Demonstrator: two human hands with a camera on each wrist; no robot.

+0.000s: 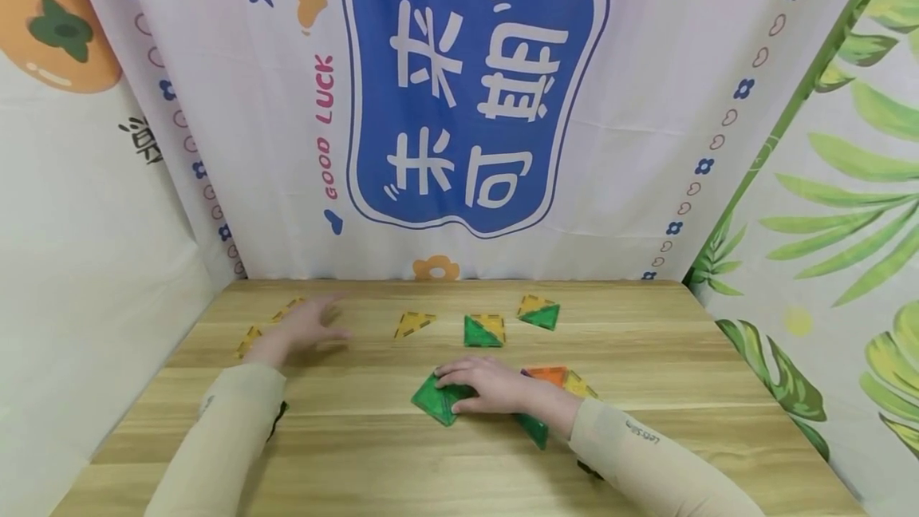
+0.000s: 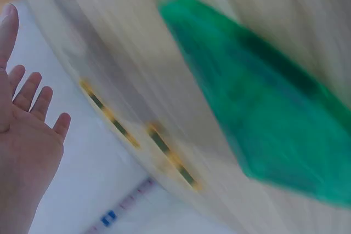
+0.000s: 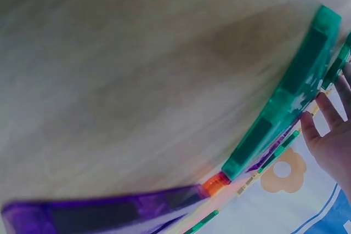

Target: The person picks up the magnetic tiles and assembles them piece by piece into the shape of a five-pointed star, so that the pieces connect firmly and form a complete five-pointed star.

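In the head view my right hand [image 1: 483, 384] is over a green magnetic tile [image 1: 431, 401], its fingers and thumb touching the upper and right parts. Part of the tile is hidden beneath the hand. From the right wrist, the fingertips [image 3: 321, 101] show right at the green edges. Farther left, my left hand [image 1: 305, 324] is blurred above the table, fingers spread and holding nothing. Its palm [image 2: 27, 146] faces the left wrist camera. Two yellow triangle tiles [image 1: 289, 309] [image 1: 248, 341] lie beside that hand, partly behind it.
A yellow triangle tile [image 1: 412, 323] lies mid-table. Beside it are a green-and-yellow square [image 1: 484, 331] and a green-and-yellow pair [image 1: 539, 312]. Orange [image 1: 548, 375], yellow [image 1: 578, 384] and green tiles [image 1: 533, 429] sit around my right forearm. A printed curtain [image 1: 646, 102] hangs behind the wooden table [image 1: 345, 453].
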